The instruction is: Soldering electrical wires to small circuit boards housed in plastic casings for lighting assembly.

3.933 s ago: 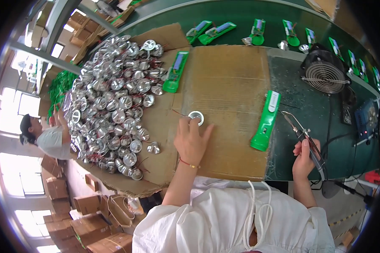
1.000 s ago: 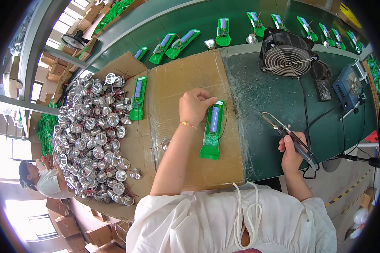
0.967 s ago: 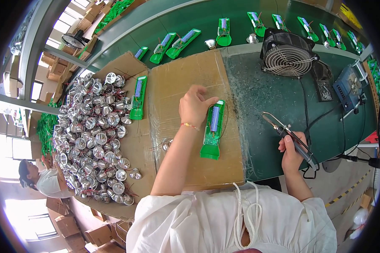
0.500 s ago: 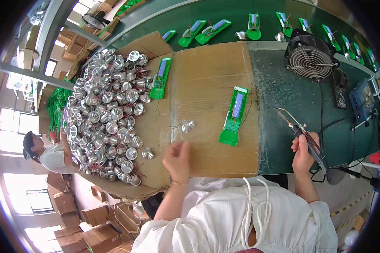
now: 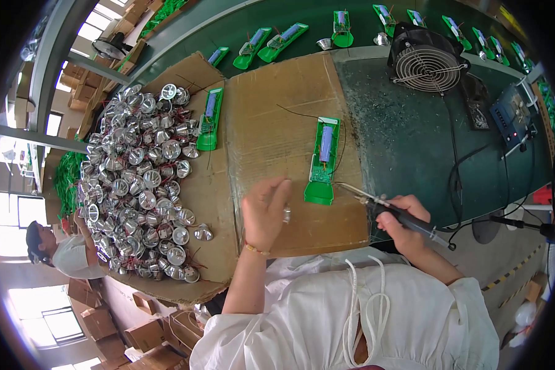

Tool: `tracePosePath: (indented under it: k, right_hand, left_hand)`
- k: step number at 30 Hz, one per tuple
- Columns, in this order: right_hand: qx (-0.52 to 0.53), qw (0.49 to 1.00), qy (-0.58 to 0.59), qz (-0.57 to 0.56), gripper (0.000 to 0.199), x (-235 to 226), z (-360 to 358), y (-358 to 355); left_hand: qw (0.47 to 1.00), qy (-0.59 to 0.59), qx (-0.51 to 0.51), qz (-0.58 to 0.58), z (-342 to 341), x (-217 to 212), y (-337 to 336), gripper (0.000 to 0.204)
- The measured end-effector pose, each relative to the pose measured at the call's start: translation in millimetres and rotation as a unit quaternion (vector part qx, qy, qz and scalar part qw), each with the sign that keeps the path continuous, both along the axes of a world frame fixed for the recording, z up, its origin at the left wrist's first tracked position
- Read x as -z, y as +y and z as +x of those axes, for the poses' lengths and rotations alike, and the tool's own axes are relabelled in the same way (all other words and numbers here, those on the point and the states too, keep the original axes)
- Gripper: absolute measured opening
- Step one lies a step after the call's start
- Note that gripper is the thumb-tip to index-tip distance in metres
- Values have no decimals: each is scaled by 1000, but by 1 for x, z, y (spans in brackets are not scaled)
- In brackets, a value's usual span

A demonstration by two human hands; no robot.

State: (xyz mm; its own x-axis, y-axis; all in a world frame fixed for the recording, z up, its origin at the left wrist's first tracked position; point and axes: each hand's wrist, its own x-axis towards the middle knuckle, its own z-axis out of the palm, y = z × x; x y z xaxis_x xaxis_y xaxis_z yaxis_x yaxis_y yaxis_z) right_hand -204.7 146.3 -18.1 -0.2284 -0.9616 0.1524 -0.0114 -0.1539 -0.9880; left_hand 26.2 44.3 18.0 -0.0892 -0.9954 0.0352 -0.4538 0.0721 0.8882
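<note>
My left hand (image 5: pixel 265 213) is closed above the cardboard, and a small silver reflector lamp cup (image 5: pixel 287 214) shows under its fingers, mostly hidden by them. In my right hand (image 5: pixel 408 223) is a soldering iron (image 5: pixel 410 221), its thin tip pointing left, close to the lower part of a green housing (image 5: pixel 319 192). That housing lies on the cardboard between my hands, apart from the left fingers. Inside it are a blue-violet cylindrical battery (image 5: pixel 326 143) and a small circuit board (image 5: pixel 321 173), with dark wires trailing out at the top and right side.
A large heap of silver reflector cups (image 5: pixel 147 198) fills the cardboard tray at left, beside another green housing (image 5: pixel 209 123). A black fan (image 5: pixel 427 69) and blue soldering station (image 5: pixel 510 117) stand at right. More housings line the far belt. A person (image 5: pixel 68 250) is at far left.
The reflector cup has left its spot on the cardboard and moved right with my left hand. My right hand has brought the soldering iron left toward the housing. The whole view has shifted.
</note>
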Motion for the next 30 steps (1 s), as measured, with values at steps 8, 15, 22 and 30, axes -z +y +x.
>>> tracePosePath:
  k: [8,15,22,30]
  right_hand:
    - [24,999,-27,10,14,3,16,-15]
    - [13,1000,-14,25,15,5,20,-22]
    - [30,998,-46,38,15,0,25,-26]
    - [43,990,-106,82,16,-3,27,-29]
  left_hand:
    - [990,-97,70,-73,-23,17,3,9]
    - [993,-96,71,-6,-27,13,-2,7]
    - [995,-79,39,-53,-32,19,0,10]
    - [994,-81,41,-64,-34,22,-2,10]
